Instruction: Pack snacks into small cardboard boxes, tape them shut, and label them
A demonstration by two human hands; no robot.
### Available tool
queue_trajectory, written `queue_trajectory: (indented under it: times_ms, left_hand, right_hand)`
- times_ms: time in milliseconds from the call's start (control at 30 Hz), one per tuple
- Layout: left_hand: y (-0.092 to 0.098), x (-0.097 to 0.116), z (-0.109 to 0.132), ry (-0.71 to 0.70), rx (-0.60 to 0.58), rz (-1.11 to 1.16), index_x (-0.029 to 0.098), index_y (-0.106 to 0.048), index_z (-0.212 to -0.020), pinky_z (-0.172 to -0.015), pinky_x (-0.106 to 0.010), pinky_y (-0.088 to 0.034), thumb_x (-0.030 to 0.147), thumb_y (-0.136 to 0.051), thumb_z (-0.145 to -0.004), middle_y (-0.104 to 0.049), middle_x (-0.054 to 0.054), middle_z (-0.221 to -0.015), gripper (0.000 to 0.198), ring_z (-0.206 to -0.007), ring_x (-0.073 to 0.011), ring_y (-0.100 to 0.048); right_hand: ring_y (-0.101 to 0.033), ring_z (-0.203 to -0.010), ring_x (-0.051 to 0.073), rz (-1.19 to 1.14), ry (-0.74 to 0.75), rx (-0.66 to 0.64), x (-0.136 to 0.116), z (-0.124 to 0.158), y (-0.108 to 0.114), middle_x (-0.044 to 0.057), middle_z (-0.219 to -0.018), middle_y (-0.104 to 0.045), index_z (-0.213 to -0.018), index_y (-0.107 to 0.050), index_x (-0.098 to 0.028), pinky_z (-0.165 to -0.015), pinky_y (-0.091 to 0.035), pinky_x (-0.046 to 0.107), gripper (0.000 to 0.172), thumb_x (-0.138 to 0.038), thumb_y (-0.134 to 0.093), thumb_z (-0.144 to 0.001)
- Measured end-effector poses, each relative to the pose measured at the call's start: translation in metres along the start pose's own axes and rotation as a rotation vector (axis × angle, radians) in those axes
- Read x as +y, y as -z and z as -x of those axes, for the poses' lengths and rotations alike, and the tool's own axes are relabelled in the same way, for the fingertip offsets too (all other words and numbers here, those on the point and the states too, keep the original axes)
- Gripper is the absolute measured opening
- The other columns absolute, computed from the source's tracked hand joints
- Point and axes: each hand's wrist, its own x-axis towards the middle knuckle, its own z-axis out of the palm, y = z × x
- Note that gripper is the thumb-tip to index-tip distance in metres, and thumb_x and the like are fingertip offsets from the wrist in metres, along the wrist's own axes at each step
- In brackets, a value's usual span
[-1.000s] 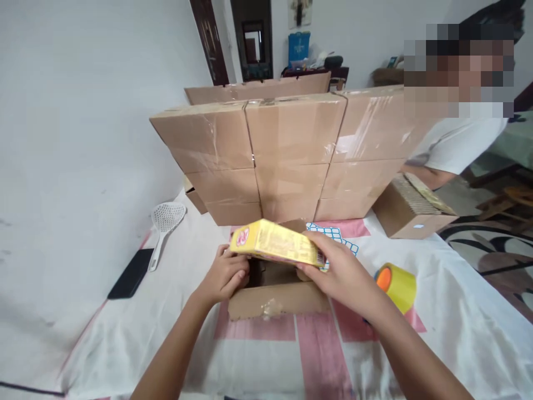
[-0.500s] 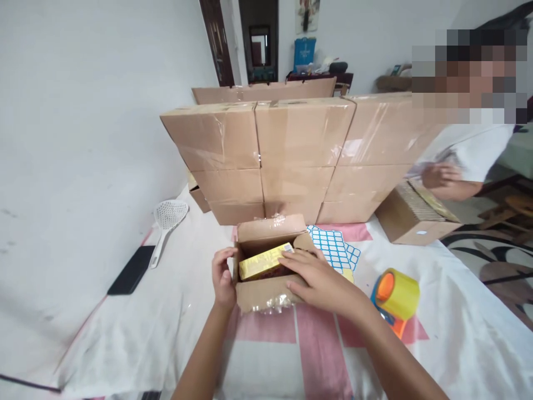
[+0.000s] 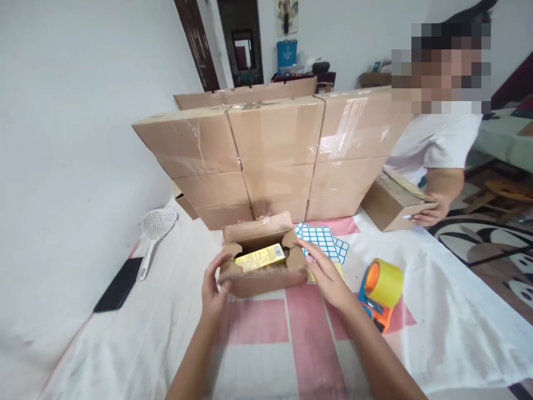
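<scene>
Grip: my left hand [image 3: 214,286] clasps the carton [image 3: 264,283] at its left end, my right hand [image 3: 330,276] lies open-fingered at its right; one yellow box [image 3: 259,258], inside, may slide if tilted, given the gap behind.

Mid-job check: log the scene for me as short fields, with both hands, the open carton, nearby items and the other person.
Left hand: at the open carton's left end
Right hand: by its right end, fingers extended; contact unclear
Inside carton: yellow box, barcode showing
Right side: blue-gridded sheets, tape dispenser
Left side: white perforated skimmer, black flat object
Behind: taped cardboard boxes
Other person: hand on another carton
</scene>
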Motion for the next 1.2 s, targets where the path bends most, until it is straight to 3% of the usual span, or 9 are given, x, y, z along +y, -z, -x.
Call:
queue_trajectory:
  times_ms: [67,167,333,533,600,733,800,967,1200]
  left_hand:
    - [-0.012,0.007,-0.003,0.213,0.095,0.106,0.039,-0.025,-0.158,-0.117,-0.052,-0.039,0.036,-0.055,-0.096,-0.029,-0.007,-0.167,0.069,-0.149,-0.0307,-0.038]
    - [-0.013,0.012,-0.018,0.332,0.002,0.046,0.04,-0.01,-0.161,-0.121,-0.051,-0.033,0.027,-0.051,-0.092,-0.007,-0.002,-0.172,0.081,-0.156,-0.0297,-0.02]
    - [0.0,0.028,-0.067,-0.02,-0.286,-0.558,0.024,-0.004,-0.163,-0.124,-0.063,-0.007,0.021,-0.055,-0.08,0.0,-0.011,-0.172,0.098,-0.158,-0.0359,0.004]
    - [-0.017,0.058,-0.103,-0.296,-0.556,-0.909,0.019,-0.016,-0.162,-0.122,-0.063,0.001,0.021,-0.053,-0.076,-0.025,-0.013,-0.168,0.094,-0.157,-0.0375,-0.01]
    - [-0.017,0.061,-0.104,-0.324,-0.558,-0.936,0.019,-0.023,-0.16,-0.122,-0.063,0.001,0.022,-0.054,-0.076,-0.03,-0.013,-0.166,0.09,-0.156,-0.0377,-0.014]
    - [-0.01,0.061,-0.095,-0.339,-0.517,-0.919,0.023,-0.036,-0.155,-0.122,-0.06,-0.006,0.025,-0.052,-0.089,-0.052,-0.014,-0.152,0.068,-0.144,-0.0332,-0.043]
    - [-0.009,0.059,-0.085,-0.368,-0.558,-0.864,0.026,-0.043,-0.151,-0.121,-0.056,-0.013,0.034,-0.052,-0.096,-0.063,-0.011,-0.14,0.056,-0.132,-0.0296,-0.056]
    - [-0.017,0.055,-0.052,-0.484,-0.656,-0.789,0.028,-0.053,-0.146,-0.111,-0.047,-0.038,0.062,-0.064,-0.087,-0.055,-0.01,-0.151,0.068,-0.134,-0.0327,-0.055]
    - [-0.027,0.069,-0.03,-0.338,-0.562,-0.925,0.028,-0.045,-0.153,-0.104,-0.05,-0.044,0.06,-0.062,-0.089,-0.052,-0.007,-0.153,0.073,-0.135,-0.0365,-0.053]
  right_hand:
    - [-0.027,-0.154,0.025,-0.134,-0.033,0.043,0.006,0.006,-0.012,0.002,-0.166,-0.032,-0.158,-0.033,-0.035,-0.126,-0.024,0.051,0.053,-0.046,-0.035,-0.106]
    - [-0.015,-0.158,0.025,-0.127,-0.015,0.072,0.014,0.013,-0.028,0.002,-0.17,-0.019,-0.161,-0.024,-0.035,-0.128,-0.017,0.051,0.065,-0.047,-0.048,-0.102]
    - [-0.024,-0.155,0.029,0.032,0.063,0.11,0.021,0.014,-0.034,0.007,-0.168,-0.027,-0.148,-0.05,-0.031,-0.125,-0.026,0.054,0.057,-0.038,-0.065,-0.093]
    - [-0.047,-0.143,0.032,-0.038,0.097,0.158,0.002,0.04,0.002,0.011,-0.156,-0.047,-0.125,-0.068,-0.029,-0.115,-0.041,0.053,0.03,-0.031,-0.06,-0.096]
    - [-0.056,-0.134,0.032,-0.004,0.117,0.369,-0.005,0.065,0.026,0.012,-0.146,-0.057,-0.12,-0.07,-0.028,-0.112,-0.044,0.056,0.026,-0.03,-0.058,-0.097]
    - [-0.059,-0.127,0.035,0.19,-0.012,1.105,0.004,0.116,0.077,0.015,-0.129,-0.061,-0.106,-0.068,-0.023,-0.108,-0.047,0.059,0.025,-0.031,-0.075,-0.083]
    - [-0.065,-0.118,0.032,0.039,-0.176,1.224,0.022,0.129,0.093,0.012,-0.117,-0.065,-0.107,-0.062,-0.026,-0.101,-0.053,0.054,0.039,-0.034,-0.082,-0.075]
    - [-0.073,-0.081,0.025,-0.392,-0.553,0.846,0.068,0.129,0.088,0.005,-0.093,-0.073,-0.102,-0.061,-0.022,-0.074,-0.061,0.039,0.048,-0.05,-0.082,-0.07]
    - [-0.072,-0.099,0.027,-0.293,-0.491,0.483,0.073,0.123,0.069,0.009,-0.11,-0.074,-0.12,-0.064,-0.02,-0.08,-0.061,0.035,0.045,-0.047,-0.071,-0.085]
